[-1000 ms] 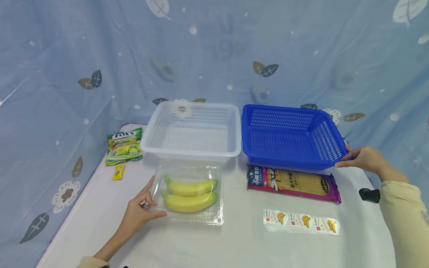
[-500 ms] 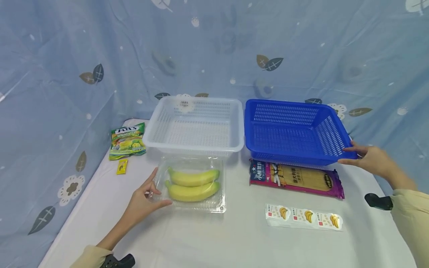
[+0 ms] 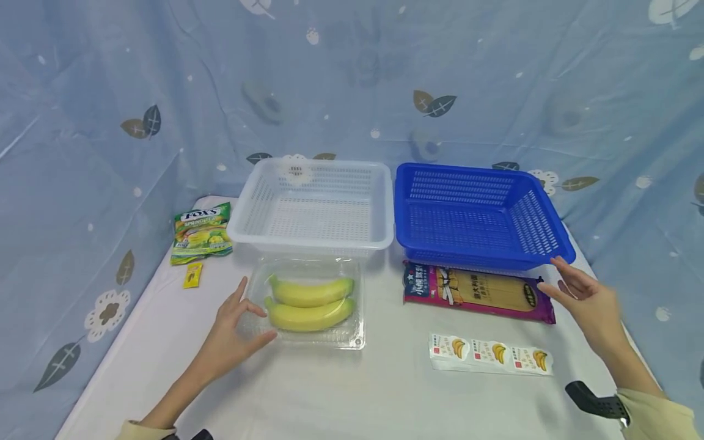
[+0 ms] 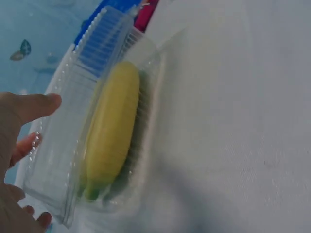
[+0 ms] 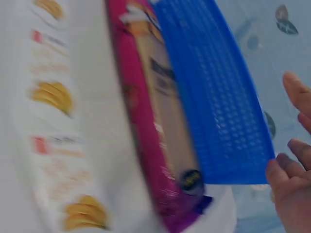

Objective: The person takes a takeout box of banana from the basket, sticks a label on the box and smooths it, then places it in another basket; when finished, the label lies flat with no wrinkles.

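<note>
1. Left hand: thumb and index wide apart, holding nothing; at box left edge, contact unclear.
2. Right hand: fingers parted, nothing held; by lower-right corner of blue basket, contact unclear.
3. Box, two bananas inside: left of centre on bench, below white basket. Blue basket: right of centre.
4. Risk: gripping only the thin lid rim could pop the box and tip the bananas.
5. Risk: bumping the blue basket's corner could shove it against the pasta along its lower edge.
6. Labels: bag, left, "FOX'S" and "SPRING TEA"; pasta, Chinese characters including 意大利面; stickers, lower right, banana pictures, small print unreadable.
</note>
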A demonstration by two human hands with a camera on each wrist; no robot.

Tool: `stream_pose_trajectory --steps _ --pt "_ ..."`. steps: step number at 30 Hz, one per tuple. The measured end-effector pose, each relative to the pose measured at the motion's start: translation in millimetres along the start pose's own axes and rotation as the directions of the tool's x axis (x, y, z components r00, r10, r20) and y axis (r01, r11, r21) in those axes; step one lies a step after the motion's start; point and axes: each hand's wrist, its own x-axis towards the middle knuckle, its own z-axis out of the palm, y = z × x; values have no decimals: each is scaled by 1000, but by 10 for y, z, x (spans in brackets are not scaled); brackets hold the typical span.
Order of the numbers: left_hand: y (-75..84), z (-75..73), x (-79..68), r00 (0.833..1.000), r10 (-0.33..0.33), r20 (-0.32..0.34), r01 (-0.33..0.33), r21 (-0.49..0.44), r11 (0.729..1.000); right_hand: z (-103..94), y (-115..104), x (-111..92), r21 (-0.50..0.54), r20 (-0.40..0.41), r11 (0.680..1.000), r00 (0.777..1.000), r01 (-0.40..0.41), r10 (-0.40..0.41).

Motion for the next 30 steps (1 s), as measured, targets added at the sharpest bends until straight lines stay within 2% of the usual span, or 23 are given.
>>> stream_pose_trajectory --steps 1,3,5,7,9,12,15,17,19,22,24,25,27,30 --pt "21 3 -12 1000 12 -11 -12 -2 1000 36 8 -53 89 7 996 1000 6 -7" --pt "70 11 -34 998 36 -43 -36 -11 999 116 30 -157 288 34 957 999 21 -33" --pt "129 38 -48 992 85 -94 -91 -62 994 196 57 -266 451 80 892 995 17 -60" --pt "212 91 -55 982 133 -135 -155 -168 974 284 94 -368 592 123 806 988 3 -95" --pt "319 179 -45 968 186 -167 -228 -287 930 368 120 -463 628 162 778 983 -34 -88" --pt "539 355 1 952 238 -194 -302 -457 837 488 179 -570 675 203 735 974 -64 -101" --pt "777 561 64 943 267 -198 -333 -553 764 598 240 -643 693 250 715 961 -90 -122" --pt "928 708 92 950 271 -155 -308 -614 727 678 275 -674 684 288 721 949 -112 -126" --pt "1068 901 113 959 272 -80 -252 -675 694 748 300 -701 656 320 742 941 -136 -111" --pt "1280 1277 153 967 245 73 -109 -750 652 831 315 -732 613 357 769 932 -180 -66" --pt "1393 1568 199 960 225 164 -21 -762 647 879 323 -747 597 375 778 926 -195 -55" --pt "1440 1716 233 955 217 203 9 -750 662 892 328 -746 595 385 779 921 -199 -58" --pt "1487 1985 309 946 208 246 24 -697 717 920 343 -738 599 406 776 910 -197 -82" --pt "1457 2269 420 950 191 246 -20 -565 825 962 369 -717 621 438 760 888 -189 -138"
